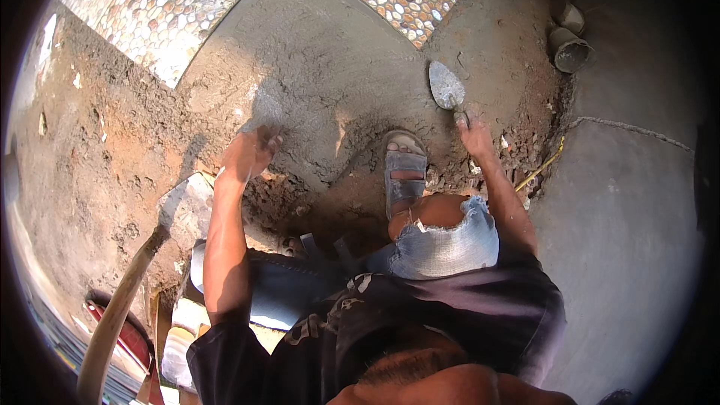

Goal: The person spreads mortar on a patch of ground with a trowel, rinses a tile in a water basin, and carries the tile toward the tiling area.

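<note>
My right hand (472,133) grips the handle of a pointed trowel (447,84), whose mortar-smeared blade lies over wet grey mortar (315,67) at the upper right of my sandaled foot. My left hand (256,151) hovers over or rests on the rough near part of the mortar, left of the foot, its fingers loosely bent and apart with nothing visible in them; I cannot tell whether it touches. My sandal (405,172) stands at the ragged near edge of the mortar.
Pebble mosaic panels (150,22) border the mortar beyond. Two pipe openings (570,49) sit at upper right, beside a smooth concrete slab (615,217) with a yellow cord (540,169) near its edge. At lower left lie a wooden-handled tool (124,300) and a red object (120,330).
</note>
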### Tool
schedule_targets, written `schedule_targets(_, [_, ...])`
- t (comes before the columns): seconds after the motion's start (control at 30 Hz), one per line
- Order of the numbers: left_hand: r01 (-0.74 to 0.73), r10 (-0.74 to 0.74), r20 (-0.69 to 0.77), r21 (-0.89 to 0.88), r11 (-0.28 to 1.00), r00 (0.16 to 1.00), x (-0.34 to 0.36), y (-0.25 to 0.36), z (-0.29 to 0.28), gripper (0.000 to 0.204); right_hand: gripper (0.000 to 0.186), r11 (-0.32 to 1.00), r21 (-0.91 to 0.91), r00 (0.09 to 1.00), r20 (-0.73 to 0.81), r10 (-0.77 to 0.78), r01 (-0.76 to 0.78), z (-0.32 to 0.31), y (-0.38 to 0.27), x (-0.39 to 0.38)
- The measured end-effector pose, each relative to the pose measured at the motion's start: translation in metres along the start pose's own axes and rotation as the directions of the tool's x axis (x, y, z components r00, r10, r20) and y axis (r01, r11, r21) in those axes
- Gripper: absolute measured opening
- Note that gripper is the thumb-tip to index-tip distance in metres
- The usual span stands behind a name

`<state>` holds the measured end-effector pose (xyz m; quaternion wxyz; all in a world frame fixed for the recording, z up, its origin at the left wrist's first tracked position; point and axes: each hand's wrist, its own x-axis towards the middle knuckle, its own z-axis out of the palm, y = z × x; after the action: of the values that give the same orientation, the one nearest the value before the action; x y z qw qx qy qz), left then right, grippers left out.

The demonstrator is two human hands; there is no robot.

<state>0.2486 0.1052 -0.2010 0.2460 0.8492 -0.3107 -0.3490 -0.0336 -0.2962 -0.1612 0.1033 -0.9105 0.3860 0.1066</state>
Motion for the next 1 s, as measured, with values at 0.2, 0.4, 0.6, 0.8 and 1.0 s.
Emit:
schedule_targets(0.2, [-0.011, 0.020, 0.097, -0.096, 0.995, 0.995, 0.017, 0.000, 0.007, 0.042, 0.039, 0.996, -0.027, 0.996, 0.038, 0.085, -0.084, 0.016, 0.016, -0.025])
schedule_targets(0.4, [-0.016, 0.020, 0.111, -0.033, 0.999, 0.994, 0.009, 0.034, -0.016, 0.027, 0.034, 0.991, -0.011, 0.978, 0.159, -0.132, 0.135, -0.004, 0.004, -0.017])
schedule_targets(0.6, [0.080, -0.082, 0.113, 0.018, 0.997, 0.990, 0.010, 0.028, -0.014, 0.034, 0.028, 0.995, 0.023, 0.982, 0.163, -0.094, 0.092, -0.020, -0.017, -0.020])
schedule_targets(0.8, [0.019, -0.017, 0.081, -0.018, 1.000, 0.997, 0.013, 0.008, 0.000, 0.033, 0.042, 0.997, -0.070, 0.997, 0.076, 0.027, -0.021, -0.003, 0.020, 0.005])
schedule_targets(1.0, [0.044, -0.047, 0.104, 0.028, 0.999, 0.993, 0.012, 0.017, -0.005, 0.033, 0.044, 1.000, -0.022, 0.992, 0.123, 0.011, -0.008, 0.003, -0.007, 0.011])
